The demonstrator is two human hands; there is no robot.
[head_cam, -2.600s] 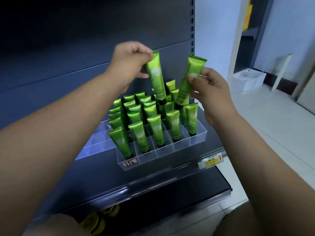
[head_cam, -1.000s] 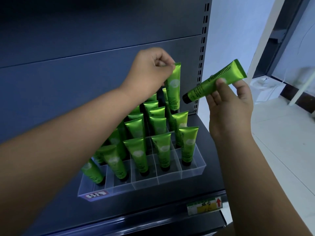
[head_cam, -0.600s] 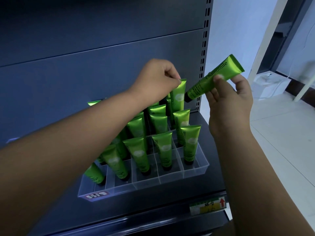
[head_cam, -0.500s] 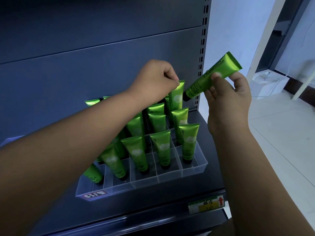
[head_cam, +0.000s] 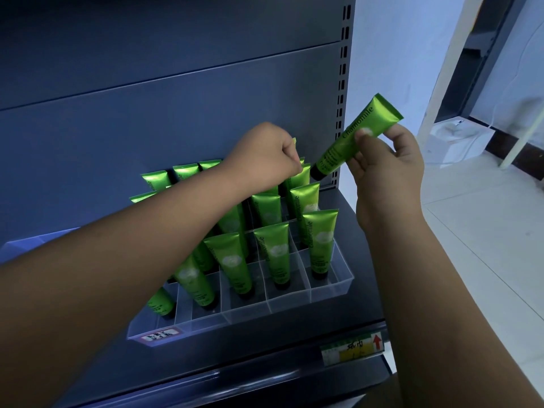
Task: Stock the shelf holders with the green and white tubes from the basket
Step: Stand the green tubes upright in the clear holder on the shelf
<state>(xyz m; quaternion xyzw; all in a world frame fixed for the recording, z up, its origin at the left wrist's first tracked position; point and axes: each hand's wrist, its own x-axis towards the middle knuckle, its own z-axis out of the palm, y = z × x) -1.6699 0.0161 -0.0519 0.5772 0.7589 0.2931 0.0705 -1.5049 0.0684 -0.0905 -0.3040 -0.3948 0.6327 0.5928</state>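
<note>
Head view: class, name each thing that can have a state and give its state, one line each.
left hand: fingers curled, pinching the back tube's top.
back tube: upright in the holder's back row, mostly hidden.
right hand: holds the tilted tube.
tilted tube: in the air, black cap pointing down-left towards the holder.
holder: clear, on the shelf, front compartments all filled.
stocked tubes: standing cap down.

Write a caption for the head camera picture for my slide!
Left hand pinches a green plastic tube at the clear plastic holder's back row; right hand holds a second green plastic tube.
</note>
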